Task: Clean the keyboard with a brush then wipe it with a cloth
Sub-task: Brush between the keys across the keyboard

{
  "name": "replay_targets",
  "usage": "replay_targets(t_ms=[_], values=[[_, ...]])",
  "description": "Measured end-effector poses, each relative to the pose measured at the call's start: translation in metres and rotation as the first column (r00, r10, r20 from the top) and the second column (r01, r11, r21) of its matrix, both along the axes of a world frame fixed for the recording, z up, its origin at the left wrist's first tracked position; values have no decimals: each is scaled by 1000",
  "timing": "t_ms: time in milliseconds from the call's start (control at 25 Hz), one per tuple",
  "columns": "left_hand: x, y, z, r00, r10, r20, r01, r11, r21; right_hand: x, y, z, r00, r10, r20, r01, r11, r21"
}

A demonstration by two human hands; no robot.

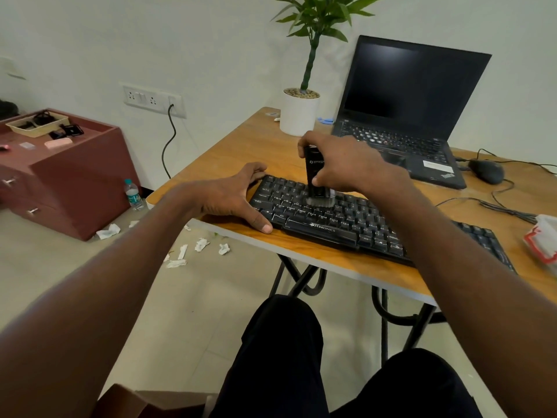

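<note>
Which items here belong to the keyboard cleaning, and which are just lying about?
In use: keyboard, brush gripped by right hand, left hand steadying the keyboard's end.

Lying about: laptop, mouse, potted plant, water bottle, crumpled tissues on floor.

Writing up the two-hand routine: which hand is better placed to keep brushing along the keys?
Right. The right hand grips the brush, bristles on the keyboard. The left hand lies at the keyboard's left end, likely steadying it.
</note>
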State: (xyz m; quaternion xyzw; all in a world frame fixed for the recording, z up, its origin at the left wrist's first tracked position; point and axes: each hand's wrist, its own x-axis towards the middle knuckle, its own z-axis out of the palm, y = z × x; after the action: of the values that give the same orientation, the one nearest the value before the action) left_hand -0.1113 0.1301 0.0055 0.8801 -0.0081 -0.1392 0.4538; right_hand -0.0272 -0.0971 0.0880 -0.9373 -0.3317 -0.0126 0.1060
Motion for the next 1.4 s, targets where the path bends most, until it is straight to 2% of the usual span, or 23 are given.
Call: replay_targets(t_ms=[80, 160, 200, 280, 360, 480, 560, 600, 680, 760, 840, 920, 960, 1040, 1120, 1200, 1240, 1320, 1400], values=[[0, -1, 1, 1000, -4, -2, 4, 1000, 5, -6, 3, 0, 996, 71, 49, -73, 996, 47], [0, -2, 2, 1000, 1, -5, -1, 1000, 3, -13, 4, -8, 988, 151, 29, -153, 978, 144], [-1, -2, 2, 1000, 2, -5, -2, 1000, 3, -14, 0, -8, 990, 140, 21, -141, 979, 146], [-1, -2, 1, 1000, 1, -3, -1, 1000, -1, -8, -10, -1, 999, 44, 21, -45, 997, 58], [-2, -2, 2, 1000, 3, -4, -3, 1000, 2, -5, -14, 3, 994, 7, 106, -7, 1000, 2], [-2, -4, 4, 1000, 7, -12, -7, 1000, 16, -20, -4, -12, 984, 133, 120, -157, 964, 214], [-2, -3, 4, 1000, 15, -24, -15, 1000, 10, -26, 0, -21, 965, 236, 111, -258, 929, 267], [-2, -3, 3, 1000, 13, -27, -13, 1000, 7, -26, -2, -20, 964, 250, 87, -264, 933, 243], [-2, -2, 2, 1000, 8, -25, -8, 1000, 4, -18, -7, -9, 971, 229, 64, -233, 969, 80], [-3, -1, 3, 1000, 13, -24, -13, 1000, 6, -14, -6, -1, 973, 200, 117, -199, 980, -13], [-2, -2, 3, 1000, 12, -22, -12, 1000, 12, -18, 6, -5, 969, 202, 146, -220, 968, 123], [-2, -2, 3, 1000, 8, -15, -7, 1000, 21, -25, 20, -15, 959, 275, 74, -284, 916, 284], [-2, -2, 3, 1000, 8, -10, -7, 1000, 26, -26, 23, -19, 948, 316, 32, -310, 898, 312], [-2, -1, 2, 1000, 9, -13, -8, 1000, 27, -22, 18, -19, 936, 349, -37, -324, 900, 290], [-3, -1, 2, 1000, 12, -22, -11, 1000, 16, -13, 10, -7, 944, 319, -88, -300, 937, 177], [-3, -1, 2, 1000, 18, -23, -17, 1000, 19, -4, 3, 3, 969, 242, -54, -240, 969, 55], [-2, -1, 3, 999, 21, -25, -20, 1000, 23, -2, 3, 4, 978, 209, -18, -207, 976, 63], [-2, -2, 4, 999, 19, -34, -18, 1000, 25, -3, 3, -4, 978, 209, -10, -203, 959, 197], [-2, -2, 5, 1000, 14, -25, -14, 1000, 25, -2, -2, -15, 969, 238, -65, -209, 932, 297]])
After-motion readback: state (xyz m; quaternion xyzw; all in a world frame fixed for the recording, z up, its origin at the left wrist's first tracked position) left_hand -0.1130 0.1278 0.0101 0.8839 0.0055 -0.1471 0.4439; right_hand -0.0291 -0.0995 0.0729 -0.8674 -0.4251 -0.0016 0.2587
